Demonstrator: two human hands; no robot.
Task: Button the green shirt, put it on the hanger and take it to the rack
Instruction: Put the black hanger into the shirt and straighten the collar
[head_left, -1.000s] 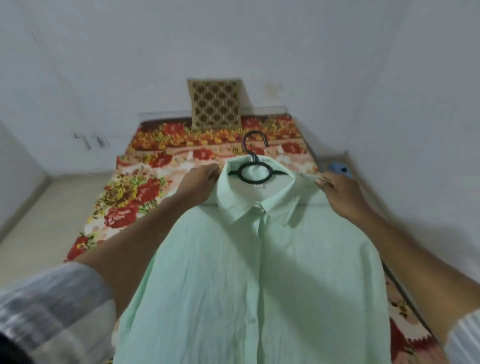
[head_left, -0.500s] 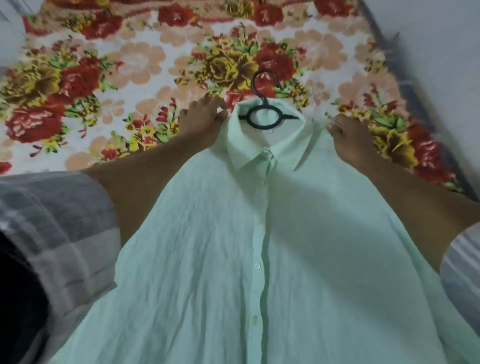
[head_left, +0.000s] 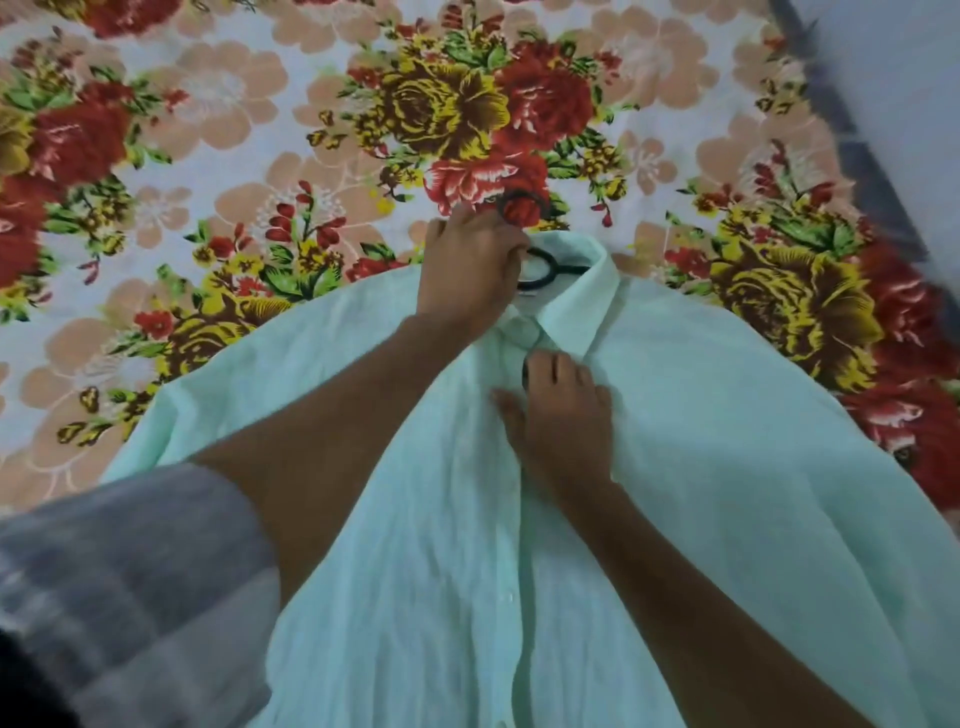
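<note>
The pale green shirt (head_left: 675, 467) lies front up on the flowered bedsheet, its placket closed down the middle. A black hanger (head_left: 543, 270) sits inside the collar, and its hook (head_left: 519, 200) pokes out above onto the sheet. My left hand (head_left: 470, 273) is at the collar's left side, with fingers closed around the hanger's neck. My right hand (head_left: 563, 415) rests on the placket just below the collar, palm down, thumb spread to the left. Whether it pinches any fabric I cannot tell.
The flowered bedsheet (head_left: 234, 156) covers the whole bed around the shirt. A dark bed edge and a pale wall (head_left: 893, 78) run along the top right. My grey striped sleeve (head_left: 119, 571) fills the lower left corner.
The view dropped from the wall to the bed. Both hands left the shirt's shoulders: the left went to the hanger's neck, the right to the placket below the collar.
</note>
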